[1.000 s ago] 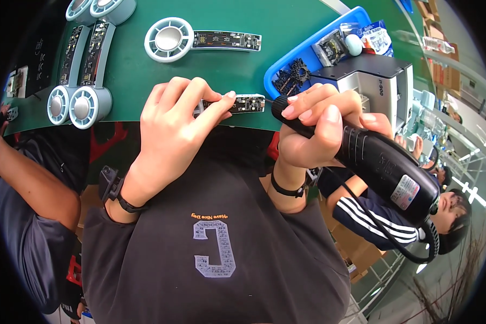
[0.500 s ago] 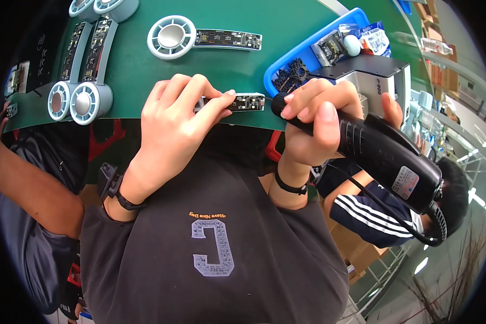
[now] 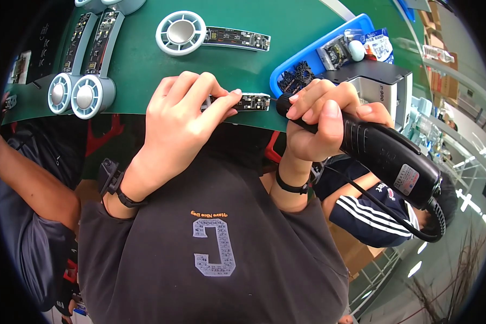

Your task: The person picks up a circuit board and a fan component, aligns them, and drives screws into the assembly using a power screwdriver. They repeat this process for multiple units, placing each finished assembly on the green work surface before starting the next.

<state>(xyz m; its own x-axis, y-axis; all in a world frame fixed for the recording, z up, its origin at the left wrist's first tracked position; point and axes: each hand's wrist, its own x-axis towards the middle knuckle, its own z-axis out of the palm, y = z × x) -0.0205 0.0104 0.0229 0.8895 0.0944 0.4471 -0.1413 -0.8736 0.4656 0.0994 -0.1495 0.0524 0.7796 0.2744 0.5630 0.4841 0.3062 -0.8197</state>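
At the near edge of a green table, seen from the head view: a crowded bench. Beyond the hands lies a pale blue ringed unit with a circuit strip as its arm, well apart from them. Far left, two similar units side by side, more rings cut off at the top. On the right, a blue tray holding small black parts, bagged pieces and a pale egg-shaped item. A black-topped grey device sits against the tray, just past the right hand and partly hidden behind it. Another person's bare forearm at left; a person in a striped sleeve at right, partly behind the tool.

Left hand: back up, wrist banded, thumb and forefinger pinched together on a circuit board at the table's near edge. The hand covers the board's left part; its right end shows.

Right hand: fingers wrapped round the front of a black corded tool, nose pointing left at the board's free end. Thin tip there; I cannot tell whether it touches. Cord loops below.
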